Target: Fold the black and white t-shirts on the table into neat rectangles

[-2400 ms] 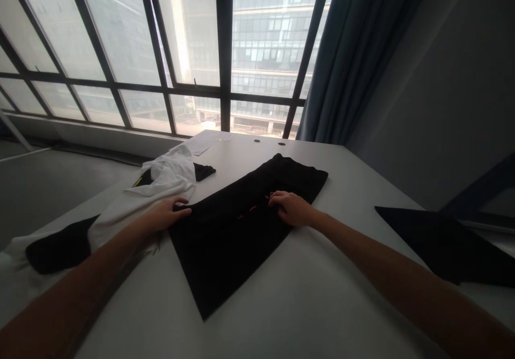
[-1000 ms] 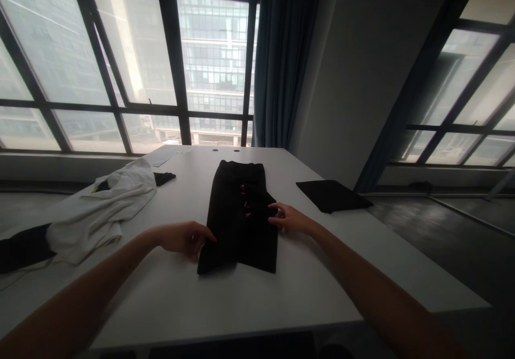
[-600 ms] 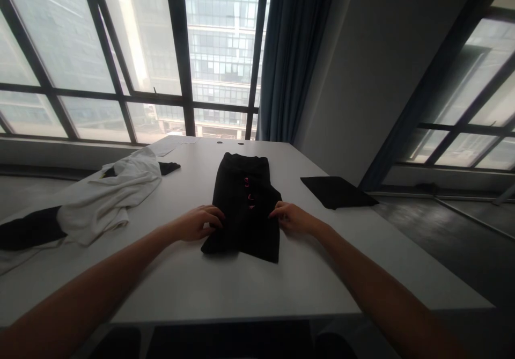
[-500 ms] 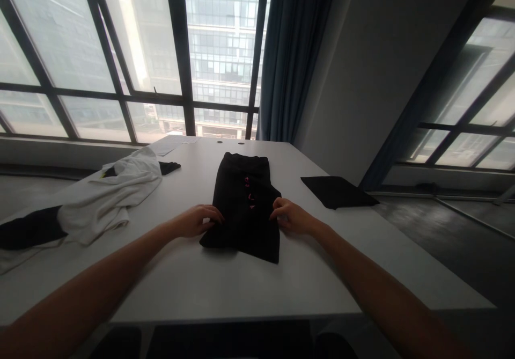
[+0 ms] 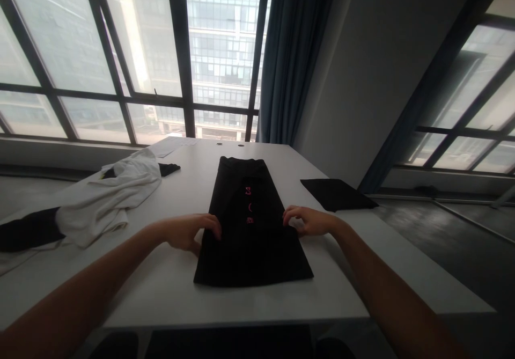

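A black garment (image 5: 249, 251) with pink lettering down its middle lies lengthwise on the white table (image 5: 225, 308), its wider end toward me. My left hand (image 5: 193, 230) pinches its left edge, with the thumb partly hidden beneath the cloth. On the opposite edge, at about the same height, my right hand (image 5: 308, 221) has its fingers closed on the fabric. Between the two hands the cloth looks fairly flat and straight.
White and black clothing (image 5: 108, 195) is heaped along the table's left side. A folded black cloth (image 5: 338, 193) rests near the right edge. Paper sheets (image 5: 167, 145) lie at the far left, before the windows. A blue curtain (image 5: 295, 58) hangs beyond the table.
The garment's near end has spread wider and come closer to me, and its skewed lower part now lies straighter. My hands have moved apart, the right one further right.
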The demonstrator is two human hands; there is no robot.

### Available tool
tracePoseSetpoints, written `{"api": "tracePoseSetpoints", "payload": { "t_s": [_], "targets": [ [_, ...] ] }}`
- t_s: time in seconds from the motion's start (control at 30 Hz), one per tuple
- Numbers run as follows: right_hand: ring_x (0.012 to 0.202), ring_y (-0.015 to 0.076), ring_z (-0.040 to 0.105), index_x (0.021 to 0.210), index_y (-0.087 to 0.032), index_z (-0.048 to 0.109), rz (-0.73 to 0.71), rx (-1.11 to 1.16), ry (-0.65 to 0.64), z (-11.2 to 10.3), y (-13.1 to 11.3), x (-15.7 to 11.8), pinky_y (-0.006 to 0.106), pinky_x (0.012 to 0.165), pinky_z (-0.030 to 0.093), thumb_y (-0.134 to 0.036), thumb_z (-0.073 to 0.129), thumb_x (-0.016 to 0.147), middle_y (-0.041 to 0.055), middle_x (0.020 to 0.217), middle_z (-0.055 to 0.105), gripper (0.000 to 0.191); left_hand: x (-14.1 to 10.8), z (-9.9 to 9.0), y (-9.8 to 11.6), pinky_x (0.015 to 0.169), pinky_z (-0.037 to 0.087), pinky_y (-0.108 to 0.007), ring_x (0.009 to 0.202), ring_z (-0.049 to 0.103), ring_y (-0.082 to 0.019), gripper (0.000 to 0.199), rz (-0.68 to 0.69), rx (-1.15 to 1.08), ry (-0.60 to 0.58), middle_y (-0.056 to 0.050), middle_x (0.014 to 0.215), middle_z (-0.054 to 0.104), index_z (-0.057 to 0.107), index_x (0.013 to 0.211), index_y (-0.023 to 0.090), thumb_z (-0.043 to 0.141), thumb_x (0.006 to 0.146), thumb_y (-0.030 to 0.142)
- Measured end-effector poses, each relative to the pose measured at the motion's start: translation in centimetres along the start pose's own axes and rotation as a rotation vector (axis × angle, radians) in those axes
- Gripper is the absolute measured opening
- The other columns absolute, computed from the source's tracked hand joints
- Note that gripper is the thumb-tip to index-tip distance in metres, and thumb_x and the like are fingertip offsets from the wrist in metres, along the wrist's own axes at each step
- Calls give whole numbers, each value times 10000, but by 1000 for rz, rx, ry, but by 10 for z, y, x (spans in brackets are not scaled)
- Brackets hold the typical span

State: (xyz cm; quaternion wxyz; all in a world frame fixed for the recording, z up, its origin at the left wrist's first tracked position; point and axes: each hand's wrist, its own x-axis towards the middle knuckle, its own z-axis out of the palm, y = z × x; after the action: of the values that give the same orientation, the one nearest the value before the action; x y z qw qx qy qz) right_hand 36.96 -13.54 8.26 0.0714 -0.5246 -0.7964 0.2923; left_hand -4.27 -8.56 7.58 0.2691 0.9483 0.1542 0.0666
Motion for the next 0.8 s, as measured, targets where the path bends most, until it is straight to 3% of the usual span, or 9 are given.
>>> {"api": "tracePoseSetpoints", "payload": {
  "t_s": [0.13, 0.27, 0.4, 0.5, 0.6, 0.7, 0.8],
  "targets": [
    [1247, 346, 558, 1171, -243, 730, 73, -140, 65, 13, -13, -1, 484, 1026, 498, -200, 823, 632, 118, 1420, 524, 549, 7, 15, 10, 1044, 496, -399, 1133, 629, -275, 461, -51, 186, -15, -66, 1250, 646, 729, 1101, 248, 766, 670, 89],
    [1368, 383, 472, 1139, -262, 770, -59, -158, 139, 21, -33, -3, 560, 1102, 427, -145, 767, 694, 112, 1498, 504, 459, 16, 24, 10, 1043, 479, -421, 1090, 635, -269, 473, -4, 237, 71, -59, 1192, 682, 723, 1078, 247, 655, 664, 29],
    [1177, 281, 635, 1014, -232, 803, -197, 1, 31, 20, -47, -4, 470, 1077, 471, -91, 677, 757, 86, 1270, 680, 318, 21, 26, 10, 1017, 487, -424, 1016, 663, -262, 366, 94, 219, 160, -67, 1086, 723, 727, 1016, 221, 649, 692, 69],
    [1022, 236, 694, 943, -200, 798, -286, 184, -4, 13, -45, -6, 403, 979, 533, -186, 676, 824, 75, 1105, 736, 171, 20, 23, 13, 928, 532, -369, 937, 689, -230, 260, 147, 93, 206, -73, 1005, 739, 740, 968, 203, 612, 769, 97],
    [927, 221, 702, 957, -178, 788, -318, 272, -13, 9, -38, -7, 368, 904, 548, -327, 713, 855, 68, 1007, 753, 195, 19, 19, 14, 863, 560, -335, 943, 697, -223, 312, 119, -10, 247, -90, 1040, 741, 758, 1004, 189, 583, 770, 78],
    [820, 198, 687, 943, -158, 786, -255, 278, -125, 7, -35, -10, 332, 825, 546, -419, 712, 868, 46, 874, 745, 281, 17, 16, 18, 876, 566, -341, 933, 705, -219, 360, 69, -45, 168, -74, 1011, 756, 783, 1018, 209, 577, 756, 72],
    [771, 182, 666, 922, -149, 779, -211, 353, -232, 4, -33, -15, 316, 784, 541, -497, 738, 838, 34, 823, 728, 360, 13, 11, 25, 842, 572, -334, 894, 714, -221, 282, 71, -137, 92, -70, 963, 775, 799, 983, 209, 603, 799, 124]
  ]
}}
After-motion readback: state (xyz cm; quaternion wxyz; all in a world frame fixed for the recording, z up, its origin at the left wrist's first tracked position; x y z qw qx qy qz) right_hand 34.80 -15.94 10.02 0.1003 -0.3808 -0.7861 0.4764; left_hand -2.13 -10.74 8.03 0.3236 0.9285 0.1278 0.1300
